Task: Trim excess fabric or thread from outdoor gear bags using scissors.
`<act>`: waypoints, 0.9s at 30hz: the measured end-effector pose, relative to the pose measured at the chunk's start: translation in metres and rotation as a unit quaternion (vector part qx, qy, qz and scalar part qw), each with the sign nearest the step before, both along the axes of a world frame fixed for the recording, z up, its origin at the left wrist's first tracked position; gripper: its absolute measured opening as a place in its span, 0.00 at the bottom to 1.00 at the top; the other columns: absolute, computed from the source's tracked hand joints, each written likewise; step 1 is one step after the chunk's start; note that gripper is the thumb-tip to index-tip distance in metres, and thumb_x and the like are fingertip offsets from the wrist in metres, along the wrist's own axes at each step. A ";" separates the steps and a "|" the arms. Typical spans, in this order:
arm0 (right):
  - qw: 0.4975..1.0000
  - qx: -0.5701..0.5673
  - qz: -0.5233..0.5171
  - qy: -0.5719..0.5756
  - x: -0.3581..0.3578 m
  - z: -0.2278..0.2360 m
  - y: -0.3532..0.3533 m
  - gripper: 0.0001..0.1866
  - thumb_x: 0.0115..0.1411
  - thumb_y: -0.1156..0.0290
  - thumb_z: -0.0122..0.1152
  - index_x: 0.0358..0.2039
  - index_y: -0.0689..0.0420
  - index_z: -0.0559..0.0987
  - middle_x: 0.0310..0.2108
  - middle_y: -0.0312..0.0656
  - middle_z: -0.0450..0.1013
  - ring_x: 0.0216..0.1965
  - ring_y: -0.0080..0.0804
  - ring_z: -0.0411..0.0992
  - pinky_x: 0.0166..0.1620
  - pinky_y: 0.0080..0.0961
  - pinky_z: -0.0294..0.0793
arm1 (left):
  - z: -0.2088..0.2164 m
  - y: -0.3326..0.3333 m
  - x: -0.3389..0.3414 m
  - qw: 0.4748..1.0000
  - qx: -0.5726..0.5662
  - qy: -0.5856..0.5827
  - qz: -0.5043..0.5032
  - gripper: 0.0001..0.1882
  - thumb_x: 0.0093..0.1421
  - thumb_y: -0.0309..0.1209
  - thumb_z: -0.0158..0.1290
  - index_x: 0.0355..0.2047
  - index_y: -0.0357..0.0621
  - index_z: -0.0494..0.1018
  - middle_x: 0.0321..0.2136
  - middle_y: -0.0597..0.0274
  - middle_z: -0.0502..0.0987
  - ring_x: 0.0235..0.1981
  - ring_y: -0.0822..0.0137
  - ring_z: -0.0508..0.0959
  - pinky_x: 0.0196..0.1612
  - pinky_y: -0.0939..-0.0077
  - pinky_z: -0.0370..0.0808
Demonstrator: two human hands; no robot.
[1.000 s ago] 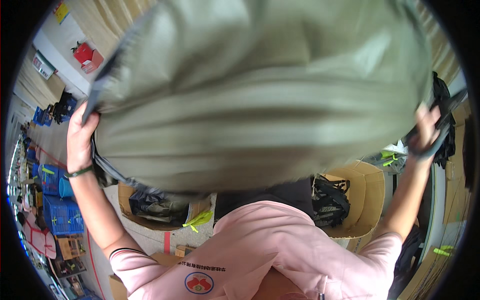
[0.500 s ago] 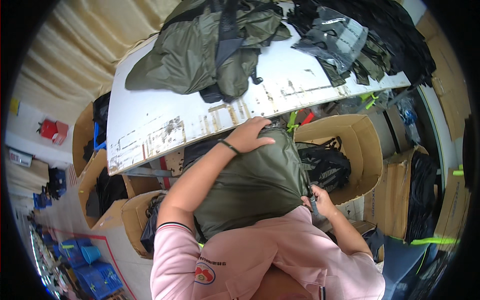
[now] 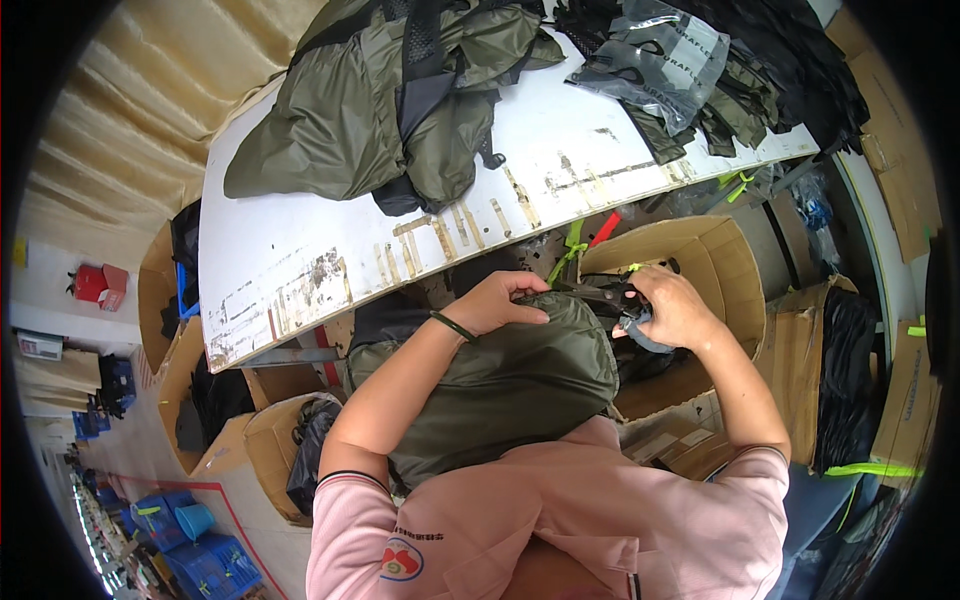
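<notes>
A dark olive-green fabric bag (image 3: 500, 385) lies across my lap, up against the table's near edge. At its far edge my left hand (image 3: 498, 304) is closed, thumb and fingertips pinching the fabric. My right hand (image 3: 676, 306) is wrapped round a pair of scissors (image 3: 648, 336) with grey-wrapped handles. Their dark blades point left toward the bag's far right corner, near my left fingertips. Whether the blades touch the fabric, I cannot tell.
On the white table (image 3: 400, 245) lie an olive garment-like bag piece (image 3: 330, 130), a clear plastic bag (image 3: 655, 65) and black fabric (image 3: 790, 70). Cardboard boxes (image 3: 735, 290) stand under and beside it. Blue crates (image 3: 205, 560) sit on the floor at lower left.
My right hand has moved up from the bag's lower right side to its far right corner with the scissors. My left hand has gone from lying flat to pinching the bag's edge.
</notes>
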State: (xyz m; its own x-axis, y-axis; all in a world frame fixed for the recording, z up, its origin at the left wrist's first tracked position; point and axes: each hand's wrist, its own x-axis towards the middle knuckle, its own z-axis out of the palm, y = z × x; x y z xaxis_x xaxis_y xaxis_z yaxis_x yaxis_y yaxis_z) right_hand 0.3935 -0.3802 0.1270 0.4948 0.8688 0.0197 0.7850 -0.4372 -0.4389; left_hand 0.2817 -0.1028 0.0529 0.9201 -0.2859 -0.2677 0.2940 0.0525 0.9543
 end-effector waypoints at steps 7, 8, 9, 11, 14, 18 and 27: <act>0.995 -0.086 0.057 -0.005 0.007 0.021 0.023 0.28 0.39 0.48 0.73 0.24 0.60 0.72 0.27 0.48 0.72 0.35 0.49 0.71 0.39 0.41 0.70 | -0.003 -0.001 -0.008 0.999 0.009 -0.039 -0.011 0.16 0.50 0.22 0.64 0.40 0.37 0.74 0.35 0.73 0.75 0.37 0.83 0.70 0.42 0.87 0.68; 0.994 -0.090 0.061 -0.012 0.008 0.023 0.024 0.27 0.39 0.50 0.73 0.24 0.60 0.72 0.27 0.48 0.72 0.35 0.49 0.72 0.39 0.41 0.71 | -0.003 -0.001 -0.008 0.999 0.005 -0.042 -0.007 0.16 0.50 0.22 0.64 0.40 0.37 0.74 0.34 0.73 0.75 0.37 0.83 0.69 0.42 0.87 0.67; 0.993 -0.095 0.065 -0.019 0.008 0.023 0.025 0.25 0.39 0.52 0.73 0.24 0.59 0.73 0.27 0.47 0.73 0.35 0.48 0.72 0.38 0.41 0.71 | -0.003 -0.002 -0.009 0.999 0.001 -0.045 -0.002 0.16 0.50 0.23 0.64 0.39 0.37 0.74 0.34 0.74 0.74 0.37 0.83 0.69 0.42 0.87 0.67; 0.992 -0.103 0.068 -0.027 0.010 0.023 0.025 0.23 0.38 0.55 0.73 0.23 0.59 0.73 0.27 0.47 0.73 0.35 0.48 0.73 0.38 0.41 0.72 | -0.008 -0.001 -0.009 0.999 -0.005 -0.046 -0.003 0.16 0.50 0.23 0.64 0.39 0.37 0.74 0.34 0.74 0.74 0.37 0.83 0.69 0.42 0.87 0.67; 0.989 -0.121 0.074 -0.044 0.013 0.027 0.024 0.20 0.37 0.60 0.72 0.23 0.58 0.73 0.26 0.46 0.74 0.35 0.47 0.73 0.38 0.39 0.72 | -0.010 -0.002 -0.008 0.998 0.001 -0.054 -0.014 0.16 0.50 0.23 0.64 0.39 0.37 0.73 0.34 0.73 0.74 0.36 0.83 0.69 0.42 0.86 0.67; 0.982 -0.155 0.078 -0.078 0.017 0.030 0.021 0.19 0.37 0.60 0.72 0.23 0.58 0.74 0.25 0.46 0.74 0.33 0.48 0.74 0.37 0.38 0.73 | -0.010 -0.005 -0.009 0.998 -0.009 -0.055 -0.028 0.15 0.51 0.22 0.63 0.40 0.37 0.74 0.34 0.72 0.75 0.37 0.82 0.71 0.42 0.85 0.69; 0.998 0.022 0.017 0.058 0.003 0.018 0.043 0.26 0.39 0.53 0.76 0.25 0.60 0.72 0.22 0.47 0.70 0.26 0.48 0.71 0.32 0.35 0.69 | 0.000 0.000 -0.010 0.997 -0.003 -0.055 -0.046 0.16 0.53 0.24 0.62 0.42 0.37 0.74 0.36 0.68 0.77 0.37 0.81 0.73 0.40 0.84 0.71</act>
State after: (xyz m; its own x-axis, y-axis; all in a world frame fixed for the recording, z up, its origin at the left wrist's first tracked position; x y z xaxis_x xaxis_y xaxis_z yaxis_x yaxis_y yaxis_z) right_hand 0.3967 -0.3371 0.1446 0.4669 0.8843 0.0022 0.7417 -0.3902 -0.5455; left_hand 0.2715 -0.1023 0.0529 0.9134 -0.3727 -0.1637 0.1908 0.0367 0.9810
